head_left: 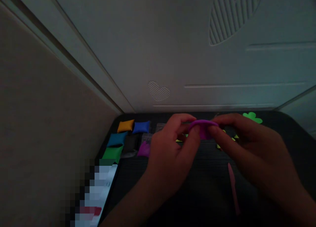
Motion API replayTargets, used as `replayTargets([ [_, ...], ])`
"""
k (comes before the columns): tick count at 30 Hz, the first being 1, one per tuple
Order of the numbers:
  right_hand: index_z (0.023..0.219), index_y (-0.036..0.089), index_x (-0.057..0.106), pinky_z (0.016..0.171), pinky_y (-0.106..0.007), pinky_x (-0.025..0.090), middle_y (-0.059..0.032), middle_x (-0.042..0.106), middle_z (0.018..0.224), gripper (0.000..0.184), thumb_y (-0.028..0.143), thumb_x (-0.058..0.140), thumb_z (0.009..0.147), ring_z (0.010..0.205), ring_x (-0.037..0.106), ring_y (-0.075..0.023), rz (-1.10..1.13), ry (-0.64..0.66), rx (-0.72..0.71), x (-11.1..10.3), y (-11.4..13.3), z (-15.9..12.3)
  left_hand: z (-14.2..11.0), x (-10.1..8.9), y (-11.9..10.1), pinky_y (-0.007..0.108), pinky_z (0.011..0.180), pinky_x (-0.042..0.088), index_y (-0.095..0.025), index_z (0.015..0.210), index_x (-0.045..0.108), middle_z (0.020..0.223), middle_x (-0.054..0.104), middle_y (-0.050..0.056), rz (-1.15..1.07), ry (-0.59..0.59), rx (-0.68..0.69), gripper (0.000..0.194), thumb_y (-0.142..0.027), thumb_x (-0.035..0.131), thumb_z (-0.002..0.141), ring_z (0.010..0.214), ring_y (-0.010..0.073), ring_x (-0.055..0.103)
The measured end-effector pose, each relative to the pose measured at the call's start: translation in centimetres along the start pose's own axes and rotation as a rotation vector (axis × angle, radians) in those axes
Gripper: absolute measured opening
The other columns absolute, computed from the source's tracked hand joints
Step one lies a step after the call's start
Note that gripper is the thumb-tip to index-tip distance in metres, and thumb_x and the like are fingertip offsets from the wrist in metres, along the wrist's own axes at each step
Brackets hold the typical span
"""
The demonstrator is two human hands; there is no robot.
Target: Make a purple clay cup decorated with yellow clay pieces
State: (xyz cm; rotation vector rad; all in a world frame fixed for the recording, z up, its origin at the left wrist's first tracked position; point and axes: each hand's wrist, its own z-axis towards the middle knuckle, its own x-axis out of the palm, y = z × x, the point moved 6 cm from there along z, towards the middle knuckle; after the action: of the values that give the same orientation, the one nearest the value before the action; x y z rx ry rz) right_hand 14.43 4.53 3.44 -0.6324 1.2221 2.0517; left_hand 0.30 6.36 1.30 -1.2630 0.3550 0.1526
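Both hands meet over the middle of a black ribbed mat (202, 187). Between their fingertips is a flattened piece of purple clay (203, 127), pinched from both sides. My left hand (170, 151) grips its left edge with thumb and fingers. My right hand (249, 148) grips its right edge. Yellow-green clay bits (234, 137) lie on the mat under the hands, partly hidden.
Small clay packets lie at the mat's back left: orange (125, 125), blue (141, 127), teal (116, 139), green (112, 152), black (130, 143), purple (144, 149). A green clay shape (252, 116) sits back right. A pink plastic tool (232, 184) lies near my right wrist. A white wall panel (197, 56) rises behind.
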Motion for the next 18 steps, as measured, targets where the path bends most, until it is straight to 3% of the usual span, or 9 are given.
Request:
replayTargets([
  [6, 0.086, 0.027, 0.061, 0.056, -0.021, 0.044, 0.0065, 0.065, 0.073, 0.007, 0.026, 0.058, 0.08, 0.06, 0.059, -0.0088, 0.078, 0.005, 0.072, 0.07, -0.13, -0.21, -0.16, -0.2, -0.26, 0.015, 0.059, 0.046, -0.022, 0.088, 0.056, 0.076, 0.065, -0.006, 0.035, -0.035, 0.029, 0.005, -0.022, 0.054, 0.083, 0.066, 0.0061, 0.061],
  [12, 0.096, 0.026, 0.06, 0.06, -0.022, 0.047, 0.0028, 0.067, 0.085, 0.017, 0.027, 0.057, 0.08, 0.073, 0.062, -0.0117, 0.111, 0.039, 0.079, 0.67, -0.24, -0.13, -0.02, -0.32, -0.46, 0.019, 0.064, 0.049, -0.021, 0.09, 0.06, 0.08, 0.067, -0.002, 0.074, -0.04, 0.06, 0.01, -0.021, 0.055, 0.082, 0.071, 0.0096, 0.064],
  [18, 0.093, 0.026, 0.061, 0.057, -0.019, 0.045, 0.0043, 0.067, 0.081, 0.013, 0.026, 0.057, 0.08, 0.069, 0.062, -0.0094, 0.076, 0.054, 0.059, 0.9, -0.03, -0.18, 0.05, -0.24, -0.49, 0.017, 0.063, 0.049, -0.022, 0.092, 0.06, 0.083, 0.068, -0.003, 0.137, -0.068, 0.091, 0.011, -0.02, 0.054, 0.082, 0.072, 0.0081, 0.064],
])
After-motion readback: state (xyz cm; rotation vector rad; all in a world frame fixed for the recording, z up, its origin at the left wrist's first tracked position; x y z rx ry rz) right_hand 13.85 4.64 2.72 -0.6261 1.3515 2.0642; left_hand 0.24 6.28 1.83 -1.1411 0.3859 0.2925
